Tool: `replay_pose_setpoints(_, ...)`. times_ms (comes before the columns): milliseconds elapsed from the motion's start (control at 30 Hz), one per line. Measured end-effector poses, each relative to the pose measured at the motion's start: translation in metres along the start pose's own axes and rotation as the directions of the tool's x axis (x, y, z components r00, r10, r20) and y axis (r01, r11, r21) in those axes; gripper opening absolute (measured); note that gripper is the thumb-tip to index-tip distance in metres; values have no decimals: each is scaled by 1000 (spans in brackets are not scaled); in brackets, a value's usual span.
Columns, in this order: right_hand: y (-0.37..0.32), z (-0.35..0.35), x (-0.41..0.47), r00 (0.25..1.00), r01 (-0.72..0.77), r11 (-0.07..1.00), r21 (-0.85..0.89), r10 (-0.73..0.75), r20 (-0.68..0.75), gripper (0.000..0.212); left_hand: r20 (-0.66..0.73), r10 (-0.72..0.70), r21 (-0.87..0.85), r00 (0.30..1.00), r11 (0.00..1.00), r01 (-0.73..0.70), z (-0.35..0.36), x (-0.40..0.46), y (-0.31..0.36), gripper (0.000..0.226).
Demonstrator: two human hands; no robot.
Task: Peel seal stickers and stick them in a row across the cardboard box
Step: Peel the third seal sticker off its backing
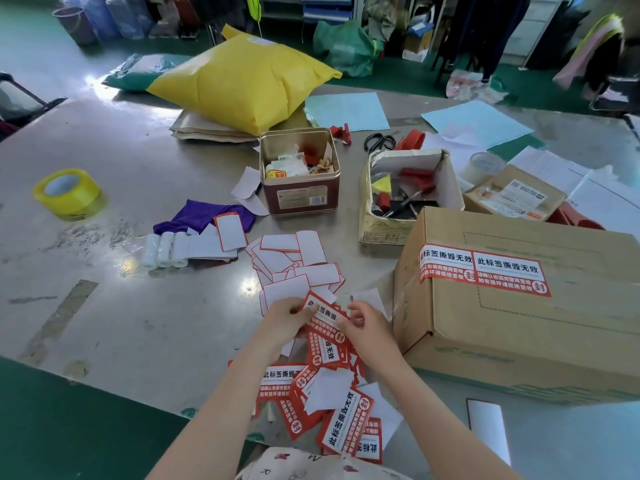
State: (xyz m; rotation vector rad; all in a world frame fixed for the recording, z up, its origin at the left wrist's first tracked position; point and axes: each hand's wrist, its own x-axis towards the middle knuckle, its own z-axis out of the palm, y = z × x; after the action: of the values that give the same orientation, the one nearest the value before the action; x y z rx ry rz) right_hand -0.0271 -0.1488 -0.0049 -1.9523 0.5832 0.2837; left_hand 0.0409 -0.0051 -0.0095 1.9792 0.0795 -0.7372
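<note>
A brown cardboard box (540, 327) stands on the table at the right. Two red-and-white seal stickers (485, 270) sit side by side across its top left edge. Between my hands is one red seal sticker (323, 313); my left hand (285, 318) pinches its left end and my right hand (369, 327) pinches its right edge. Below my hands lies a loose pile of red seal stickers (332, 400) near the table's front edge. Beyond my hands is a heap of white backing papers (294, 265).
A red metal tin (299, 195) and a torn open carton of tools (408, 195) stand behind the backing papers. Yellow tape roll (67, 194) at left, purple cloth (201, 216), yellow parcel bag (242, 81) at the back, scissors (379, 142), small parcel (516, 195) behind the box.
</note>
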Motion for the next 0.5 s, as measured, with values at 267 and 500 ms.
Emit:
replay_pose_setpoints(267, -14, -10, -1, 964, 261, 942, -212, -244, 104, 41, 93, 47, -147, 995, 989, -33, -3, -3, 12, 24)
replay_pose_setpoints(500, -20, -20, -2, 953, 251, 961, -114, -225, 201, 45, 169, 91, -282, 981, 959, -40, -8, -4, 16, 28)
